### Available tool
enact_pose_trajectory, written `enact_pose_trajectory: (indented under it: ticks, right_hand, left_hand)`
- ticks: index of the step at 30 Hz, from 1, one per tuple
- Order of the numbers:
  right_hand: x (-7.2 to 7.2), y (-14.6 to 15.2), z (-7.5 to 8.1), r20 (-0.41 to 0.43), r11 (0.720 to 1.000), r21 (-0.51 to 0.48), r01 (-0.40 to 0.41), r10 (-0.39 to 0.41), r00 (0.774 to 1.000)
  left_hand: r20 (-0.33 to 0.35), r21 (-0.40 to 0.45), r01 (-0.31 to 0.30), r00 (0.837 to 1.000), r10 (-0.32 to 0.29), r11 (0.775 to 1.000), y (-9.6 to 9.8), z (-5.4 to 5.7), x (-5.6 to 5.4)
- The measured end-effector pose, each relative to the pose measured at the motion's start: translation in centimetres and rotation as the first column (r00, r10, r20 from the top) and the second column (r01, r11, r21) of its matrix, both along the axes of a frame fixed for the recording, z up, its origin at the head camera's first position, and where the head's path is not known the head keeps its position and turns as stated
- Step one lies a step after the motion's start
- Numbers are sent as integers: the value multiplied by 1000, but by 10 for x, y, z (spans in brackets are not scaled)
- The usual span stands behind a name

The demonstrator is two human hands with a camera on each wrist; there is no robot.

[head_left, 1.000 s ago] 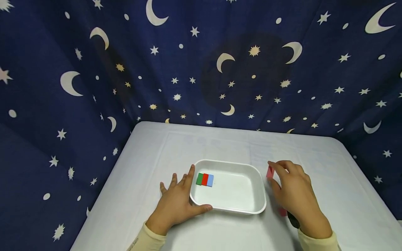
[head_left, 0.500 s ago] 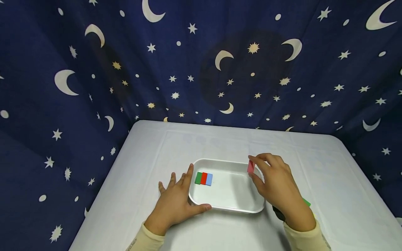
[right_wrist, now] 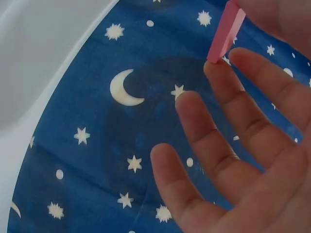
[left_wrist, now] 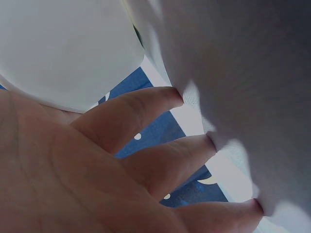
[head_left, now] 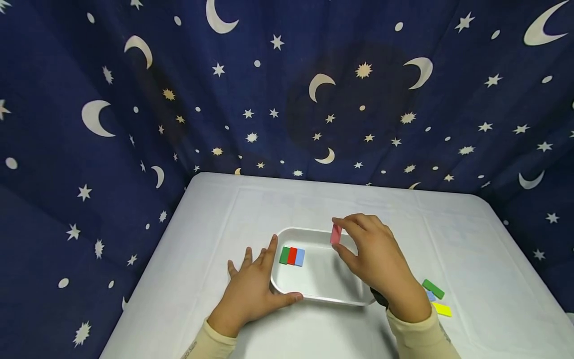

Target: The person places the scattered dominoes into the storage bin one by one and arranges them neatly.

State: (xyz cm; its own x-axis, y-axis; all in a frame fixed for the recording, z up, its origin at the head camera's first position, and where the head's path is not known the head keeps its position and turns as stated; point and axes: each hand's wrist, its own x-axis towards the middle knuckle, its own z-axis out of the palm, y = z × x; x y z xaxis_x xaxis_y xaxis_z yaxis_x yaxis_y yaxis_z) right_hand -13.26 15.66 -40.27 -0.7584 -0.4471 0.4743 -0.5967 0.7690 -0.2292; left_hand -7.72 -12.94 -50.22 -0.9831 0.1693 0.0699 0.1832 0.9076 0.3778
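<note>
Over the white tray (head_left: 323,300), my right hand (head_left: 376,252) pinches a pink block (head_left: 336,233) between thumb and fingertips. The right wrist view shows this pink block (right_wrist: 226,32) held at its ends, with the other fingers spread apart. My left hand (head_left: 253,291) rests at the tray's left end, fingers straight, with the thumb along the near rim and the index finger by the left rim. Inside the tray, a green block (head_left: 284,255), a red block (head_left: 292,256) and a light blue block (head_left: 300,257) lie side by side near the left end.
Right of the tray, on the white table (head_left: 484,249), lie a green block (head_left: 433,288), a yellow block (head_left: 442,309) and a blue block (head_left: 431,295) partly hidden by my right wrist. A dark blue curtain (head_left: 269,89) with moons and stars hangs behind and at the sides.
My right hand has carried the pink block leftward from beyond the tray's right end to above the tray. Blocks on the right have come into sight. My left hand stays in place.
</note>
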Motion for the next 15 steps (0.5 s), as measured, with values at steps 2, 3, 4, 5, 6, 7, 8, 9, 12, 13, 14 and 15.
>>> enact_pose_trajectory:
  ticks: [2,3,4,5,6,7,8,9,12,13,14,15]
  right_hand:
    - [-3,-6,0,11,1000,14,-4,4,1000]
    - [-4,-8,-1,14,1000,22,-6,6,1000]
    - [-5,-11,-1,17,999,32,-8,8,1000]
    - [-7,-14,-2,20,999,44,-10,9,1000]
    - [-8,-17,-2,22,998,57,-13,12,1000]
    - [-9,-20,-3,27,997,70,-18,16,999]
    - [-10,-23,-3,32,996,83,-23,20,999]
    - [-12,-26,-4,38,995,96,-31,28,999]
    - [-16,-34,-9,60,989,131,-62,54,997]
    - [-17,-37,-11,70,987,139,-74,64,995]
    - [-17,-39,-12,84,985,147,-86,74,994]
    - [-18,-41,-14,97,983,155,-96,82,992]
  left_hand:
    - [-2,2,2,1000,-2,1000,0,1,0]
    - [-3,2,2,1000,-2,1000,0,1,0]
    - [-5,3,3,1000,-3,1000,0,2,0]
    - [-3,5,4,1000,-4,1000,0,2,1]
    - [-2,6,4,1000,-4,1000,0,2,1]
    - [-1,8,5,1000,-5,1000,0,3,1]
    - [-2,9,5,1000,-5,1000,0,3,1]
    - [-2,9,5,1000,-5,1000,0,3,1]
    - [-2,10,2,1000,-2,1000,0,3,2]
    - [-1,9,2,1000,-2,1000,0,3,2]
    - [-2,9,4,1000,-4,1000,0,3,2]
    - [1,11,5,1000,-5,1000,0,3,2]
